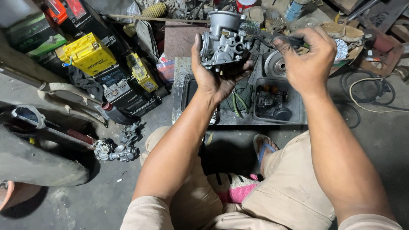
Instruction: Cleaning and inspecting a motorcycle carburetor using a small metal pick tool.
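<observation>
The left hand (213, 79) grips a carburetor (223, 40) held up over a metal tray (181, 91). The right hand (309, 59) clasps a brush (266, 36) against it. A black tub (277, 102) on the tray holds dark engine parts.

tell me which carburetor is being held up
The grey carburetor gripped in the left hand; the other carburetor lies untouched on the floor.

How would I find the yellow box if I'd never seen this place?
Start at the pile of black boxes on the floor, out past the left hand, which holds a grey metal engine part. The yellow box sits on top, tilted. It is the biggest bright yellow thing; the yellow one beside it is slimmer.
</observation>
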